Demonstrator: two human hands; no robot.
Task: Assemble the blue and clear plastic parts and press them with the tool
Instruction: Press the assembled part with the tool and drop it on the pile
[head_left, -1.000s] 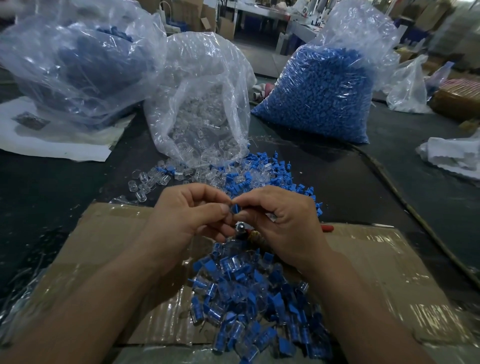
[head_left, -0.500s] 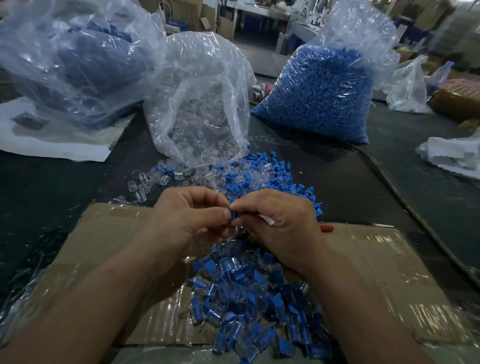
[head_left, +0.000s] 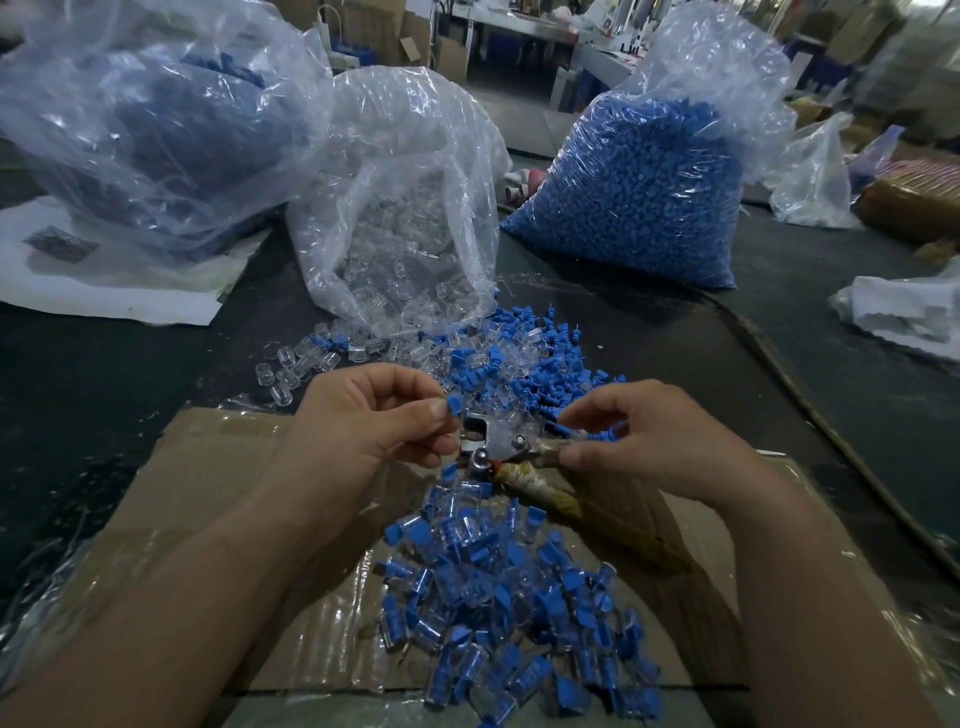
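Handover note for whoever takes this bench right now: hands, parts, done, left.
Left hand: pinches a blue part right beside the tool's head.
Right hand: grips the tool by its handle.
Parts: loose parts, blue and clear, lie beyond the hands; the clear-parts bag and the blue-parts bag stand behind them.
Done: a pile of assembled pieces on the cardboard.
Left: probably press the held part, then work through the loose parts.
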